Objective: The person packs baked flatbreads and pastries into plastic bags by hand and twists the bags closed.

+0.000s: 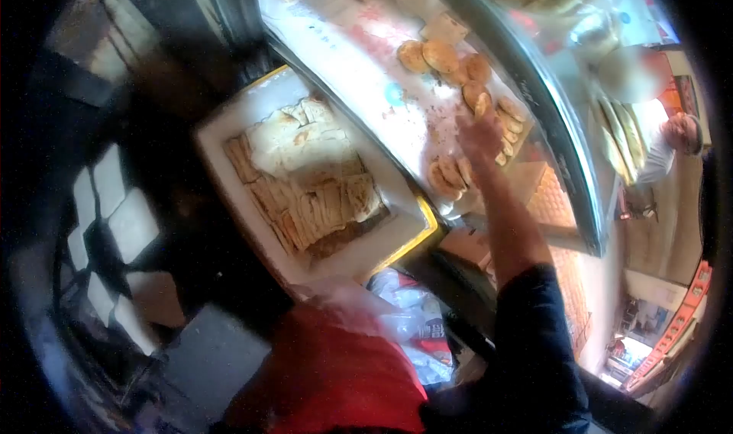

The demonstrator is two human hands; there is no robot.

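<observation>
Red clothing (336, 365) is nearest, the right hand (479, 135) among breads (440, 55) on the white counter (355, 71), grip unclear, person (655, 138) beyond.

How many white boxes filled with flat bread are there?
1. The white box with a yellow edge sits beside the bright counter, left of the reaching right hand. Others could be hidden in the dark area.

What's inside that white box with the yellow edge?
The white box holds flatbread-like pieces packed close together, with paler pieces on top. Whatever lies beneath them is covered.
</observation>
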